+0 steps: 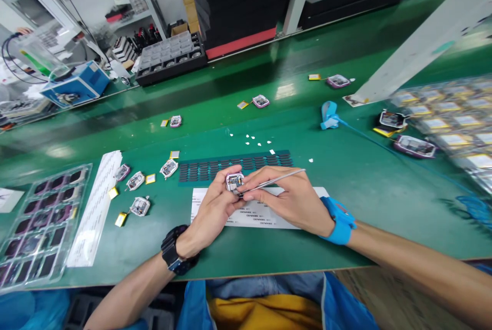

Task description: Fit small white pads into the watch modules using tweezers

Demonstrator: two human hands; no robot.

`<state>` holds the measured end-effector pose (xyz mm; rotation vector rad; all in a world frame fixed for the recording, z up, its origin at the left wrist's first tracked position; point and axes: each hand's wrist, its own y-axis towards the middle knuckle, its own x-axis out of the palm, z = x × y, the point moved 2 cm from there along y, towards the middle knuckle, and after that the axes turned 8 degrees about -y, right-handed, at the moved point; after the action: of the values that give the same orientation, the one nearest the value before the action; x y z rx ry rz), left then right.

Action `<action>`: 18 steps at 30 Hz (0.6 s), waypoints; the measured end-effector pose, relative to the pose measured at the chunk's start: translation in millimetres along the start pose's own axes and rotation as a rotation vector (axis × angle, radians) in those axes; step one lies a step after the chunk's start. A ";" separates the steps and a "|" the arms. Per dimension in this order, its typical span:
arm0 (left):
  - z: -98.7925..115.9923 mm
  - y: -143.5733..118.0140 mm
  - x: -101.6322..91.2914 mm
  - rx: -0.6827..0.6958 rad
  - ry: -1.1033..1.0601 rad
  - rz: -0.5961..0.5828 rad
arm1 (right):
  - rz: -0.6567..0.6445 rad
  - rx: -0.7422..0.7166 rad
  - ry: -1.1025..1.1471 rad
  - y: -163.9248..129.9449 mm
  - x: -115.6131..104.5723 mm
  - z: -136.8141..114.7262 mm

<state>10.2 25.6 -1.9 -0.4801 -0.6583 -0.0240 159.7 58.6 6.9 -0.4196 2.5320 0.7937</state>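
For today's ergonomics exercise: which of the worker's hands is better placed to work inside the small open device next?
Probably the right hand: it holds the thin metal tweezers, tips at the small purple-edged device, which the left hand grips.

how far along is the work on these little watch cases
Done, it seems: three cases with batteries ride the belt, the nearest. In hand: left hand holds one open case while right hand works tweezers into it. Left: four open cases wait beside it, one.
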 end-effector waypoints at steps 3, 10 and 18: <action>-1.1 0.7 -2.1 0.020 0.006 -0.021 | -0.021 0.024 0.003 0.9 -3.4 -0.7; 1.8 0.2 -0.6 0.015 0.007 -0.018 | -0.032 0.057 0.053 -0.4 -12.1 1.4; 1.3 -0.4 -0.2 0.023 -0.019 -0.020 | -0.021 0.007 0.048 -3.9 -9.8 4.4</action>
<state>9.1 25.8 -1.0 -0.4526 -0.6810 -0.0305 171.1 59.6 6.8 -0.4677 2.5693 0.7758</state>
